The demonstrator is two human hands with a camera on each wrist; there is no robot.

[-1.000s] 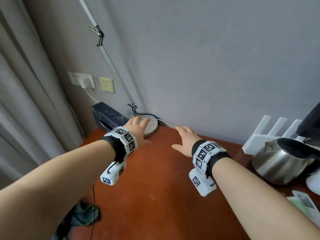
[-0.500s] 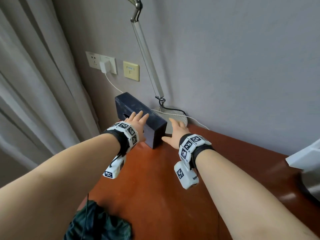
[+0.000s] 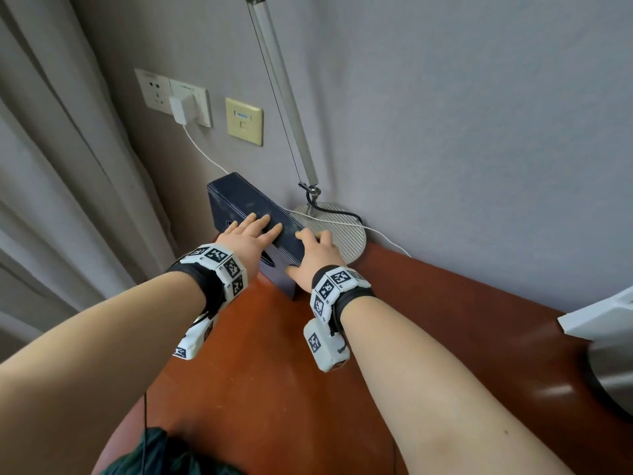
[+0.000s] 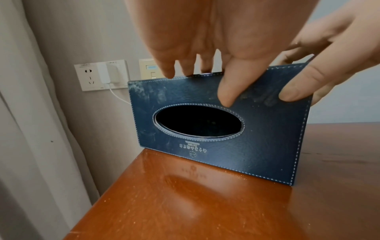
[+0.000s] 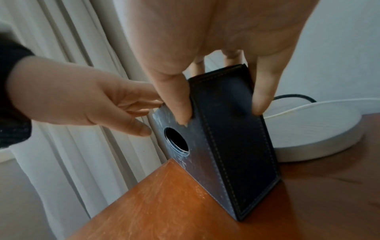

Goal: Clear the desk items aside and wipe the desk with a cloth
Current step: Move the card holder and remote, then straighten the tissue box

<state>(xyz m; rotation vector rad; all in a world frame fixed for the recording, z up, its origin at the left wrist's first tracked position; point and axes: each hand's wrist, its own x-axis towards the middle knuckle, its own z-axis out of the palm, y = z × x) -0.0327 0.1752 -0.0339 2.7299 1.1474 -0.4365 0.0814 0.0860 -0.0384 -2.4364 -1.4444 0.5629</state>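
A dark blue leather tissue box (image 3: 239,200) stands on its long side at the far left corner of the orange-brown desk (image 3: 274,371), its oval opening (image 4: 198,122) facing me. My left hand (image 3: 260,231) lies over the box's top edge, with the thumb (image 4: 226,97) on the front face. My right hand (image 3: 311,255) pinches the box's near end (image 5: 232,146), thumb in front and fingers behind. A dark green cloth (image 3: 164,454) lies at the desk's near edge.
A round silver lamp base (image 3: 346,234) sits right behind the box, its arm (image 3: 287,97) rising along the wall. A white cable runs from the plugged charger (image 3: 181,108). At the right edge are a steel kettle (image 3: 613,371) and a white device (image 3: 599,317). Curtains hang left.
Both hands moved left, from the lamp base and the bare desk to the tissue box, and took hold of it. The head view swung left and down.
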